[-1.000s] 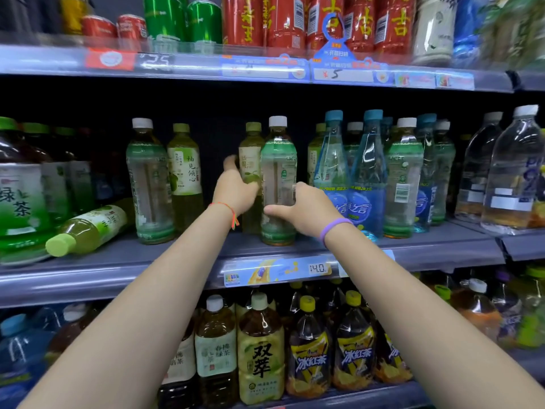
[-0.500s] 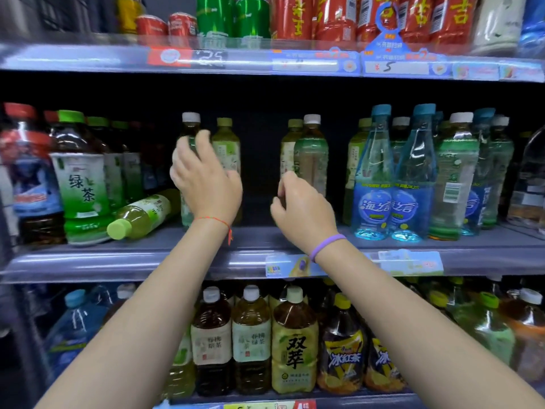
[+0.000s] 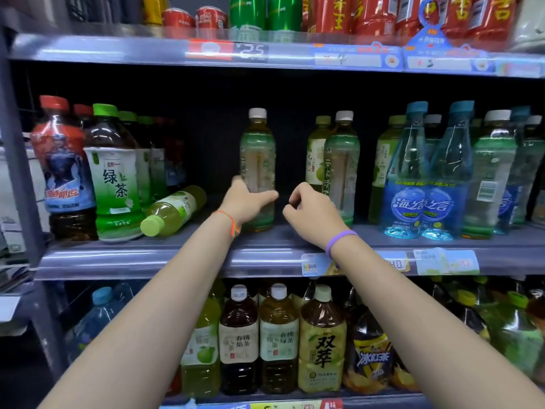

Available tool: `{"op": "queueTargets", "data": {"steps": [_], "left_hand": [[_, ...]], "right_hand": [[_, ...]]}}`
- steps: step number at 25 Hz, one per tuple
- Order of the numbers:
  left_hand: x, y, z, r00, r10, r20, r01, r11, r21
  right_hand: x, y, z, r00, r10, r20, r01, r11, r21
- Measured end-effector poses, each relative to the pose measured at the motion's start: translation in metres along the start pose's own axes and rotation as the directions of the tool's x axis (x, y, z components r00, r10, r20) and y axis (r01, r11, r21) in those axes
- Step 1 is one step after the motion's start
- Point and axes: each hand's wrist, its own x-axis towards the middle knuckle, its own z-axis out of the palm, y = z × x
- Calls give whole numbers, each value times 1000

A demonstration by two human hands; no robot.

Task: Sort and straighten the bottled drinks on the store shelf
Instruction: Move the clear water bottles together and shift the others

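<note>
Head view: your left hand (image 3: 246,202) wraps the lower part of an upright white-capped bottle (image 3: 257,160) on the middle shelf (image 3: 147,258), label unreadable. Your right hand (image 3: 309,212) hangs beside it, fingers curled, holding nothing. Open shelf lies either side. A 绿茶 bottle (image 3: 113,178) stands left; a green bottle (image 3: 172,209) lies tipped.

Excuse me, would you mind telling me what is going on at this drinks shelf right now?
A person is tidying bottled drinks on the middle shelf. The left hand grips the lower part of an upright white-capped tea bottle standing alone in a gap. The right hand hovers loosely curled beside it, holding nothing, just in front of another white-capped bottle. A green-capped bottle lies on its side to the left, not yet set upright.
</note>
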Motion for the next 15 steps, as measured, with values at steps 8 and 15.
{"op": "queueTargets", "data": {"steps": [8, 15], "left_hand": [[-28, 5, -69, 949, 314, 9, -23, 40, 999], [-26, 10, -106, 966, 39, 256, -255, 312, 915]], "right_hand": [[-6, -46, 35, 991, -36, -132, 20, 993, -120], [2, -87, 70, 993, -118, -15, 117, 991, -59]]}}
